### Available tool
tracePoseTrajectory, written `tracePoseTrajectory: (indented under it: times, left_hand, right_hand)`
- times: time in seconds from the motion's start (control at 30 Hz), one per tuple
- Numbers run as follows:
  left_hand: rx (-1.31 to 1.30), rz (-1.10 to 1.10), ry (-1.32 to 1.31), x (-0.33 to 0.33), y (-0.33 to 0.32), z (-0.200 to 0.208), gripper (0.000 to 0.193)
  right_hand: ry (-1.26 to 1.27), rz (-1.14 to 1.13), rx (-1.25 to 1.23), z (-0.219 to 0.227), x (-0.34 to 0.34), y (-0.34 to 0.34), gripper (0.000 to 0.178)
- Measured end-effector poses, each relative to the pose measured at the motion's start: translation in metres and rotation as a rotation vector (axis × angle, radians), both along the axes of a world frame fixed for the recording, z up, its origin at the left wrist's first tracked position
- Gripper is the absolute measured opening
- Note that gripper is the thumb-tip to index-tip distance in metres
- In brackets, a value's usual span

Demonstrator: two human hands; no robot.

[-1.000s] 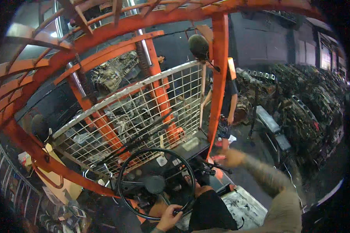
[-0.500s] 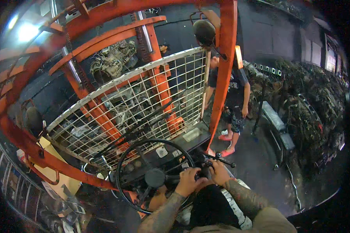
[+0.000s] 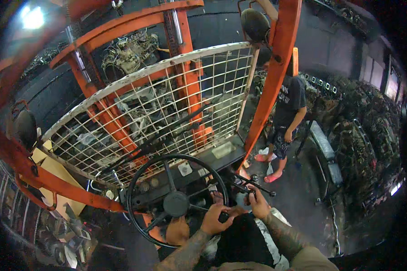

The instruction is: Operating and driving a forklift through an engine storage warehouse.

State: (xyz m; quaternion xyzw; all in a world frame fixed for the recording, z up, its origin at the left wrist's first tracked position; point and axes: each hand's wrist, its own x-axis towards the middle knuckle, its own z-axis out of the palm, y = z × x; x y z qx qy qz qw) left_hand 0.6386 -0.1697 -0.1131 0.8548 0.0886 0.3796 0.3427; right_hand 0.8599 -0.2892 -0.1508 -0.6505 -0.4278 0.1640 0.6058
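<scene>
I sit at a forklift's black steering wheel (image 3: 175,204). My left hand (image 3: 212,218) is curled around a round black knob (image 3: 223,217) at the wheel's lower right. My right hand (image 3: 259,204), just to its right, is closed around the black grip of a control lever (image 3: 250,195). Its fingertips are partly hidden. Ahead of that hand, more thin levers with black ball ends (image 3: 254,178) stick out, untouched. My foot (image 3: 216,196) shows below the dashboard, behind the wheel rim.
A white wire-mesh guard (image 3: 167,104) stands ahead, with orange mast rails (image 3: 192,97) behind it. Beyond the right orange post (image 3: 276,81), a person (image 3: 287,113) in dark clothes stands on the floor. Heaped dark parts (image 3: 362,144) line the right; cardboard (image 3: 61,185) lies left.
My hands were close together near the levers; now my left hand is farther left on the knob. The view has shifted, and the person beyond the post stands more upright.
</scene>
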Motion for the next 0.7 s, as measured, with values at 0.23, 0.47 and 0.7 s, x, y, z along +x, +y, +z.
tracePoseTrajectory:
  times: [0.23, 0.47, 0.7]
  left_hand:
    - [-0.001, 0.001, 0.056, -0.02, -0.013, 0.004, 0.036]
    - [0.028, 0.025, 0.059, -0.023, -0.012, 0.001, 0.035]
    - [0.026, 0.06, 0.069, -0.022, -0.019, 0.006, 0.035]
  right_hand:
    - [0.085, -0.037, -0.052, 0.01, 0.015, 0.018, 0.028]
    - [-0.002, -0.05, -0.131, -0.009, 0.036, 0.032, 0.025]
    - [0.054, -0.123, -0.271, -0.019, 0.045, 0.038, 0.033]
